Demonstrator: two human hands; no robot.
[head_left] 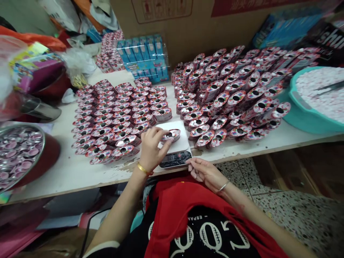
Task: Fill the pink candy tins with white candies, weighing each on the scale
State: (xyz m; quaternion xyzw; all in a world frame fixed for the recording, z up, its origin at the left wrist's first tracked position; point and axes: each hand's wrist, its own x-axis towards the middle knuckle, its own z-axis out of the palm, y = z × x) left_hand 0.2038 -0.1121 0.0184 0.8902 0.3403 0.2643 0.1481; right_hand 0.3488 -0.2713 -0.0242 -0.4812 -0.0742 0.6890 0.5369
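A small white kitchen scale (176, 145) with a dark display sits at the table's front edge. One oval red-and-white candy tin (172, 135) lies on its platform. My left hand (152, 147) pinches the near end of that tin with curled fingers. My right hand (205, 172) rests just below the table edge, right of the scale's display, fingers loosely stretched and holding nothing. Rows of the same tins (118, 114) lie flat to the left of the scale. A heaped pile of tins (231, 96) stands to its right.
A teal basin (303, 114) of small white candies sits at the far right. A red-sided round tray of foil lids (18, 150) is at the left. Blue wrapped boxes (145, 57) and a large carton stand at the back. Bags and clutter fill the back left.
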